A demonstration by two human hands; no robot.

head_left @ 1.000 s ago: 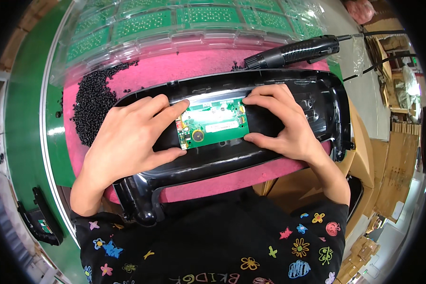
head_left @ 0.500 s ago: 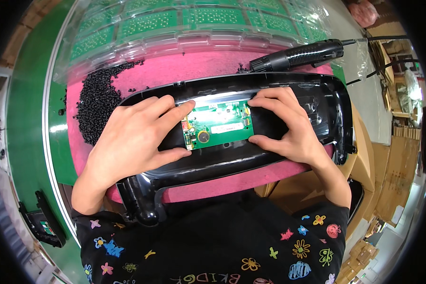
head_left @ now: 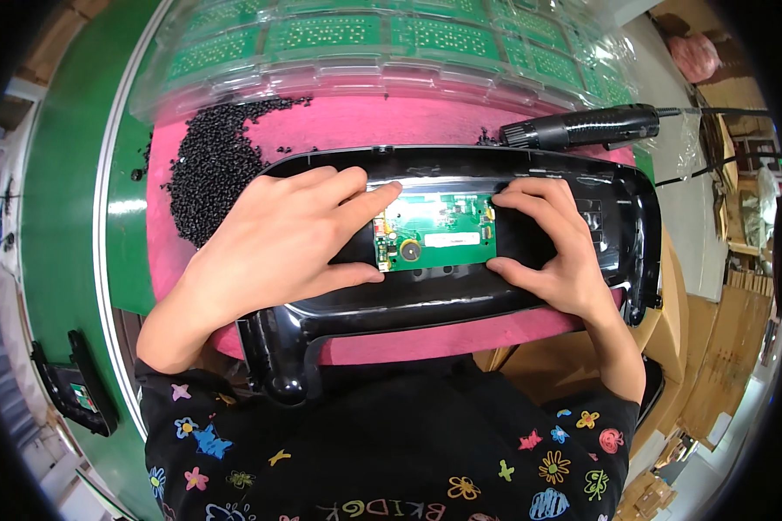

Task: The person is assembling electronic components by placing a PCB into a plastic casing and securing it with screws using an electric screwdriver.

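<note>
A green circuit board [head_left: 447,253] with a round buzzer-like part and a white label lies in the recess of a long black plastic housing [head_left: 356,323]. My left hand [head_left: 291,230] grips the board's left edge, index finger at the upper corner and thumb at the lower one. On the opposite edge, my right hand [head_left: 558,246] pinches it the same way, fingers at the top corner and thumb at the bottom. Both hands are closed about the board. The housing rests face down on a pink mat [head_left: 408,349], its curved leg pointing toward me at the left.
A heap of small black screws [head_left: 213,174] covers the mat's left side. Behind the housing lies a black electric screwdriver [head_left: 582,128] with a cable. Clear plastic trays [head_left: 321,76] of green boards stand at the back. Another black housing [head_left: 76,386] lies far left; cardboard [head_left: 712,347] stands right.
The view has shifted, so everything sits farther right in the picture. The board lies a little more level in the housing. Both hands keep their hold on its edges.
</note>
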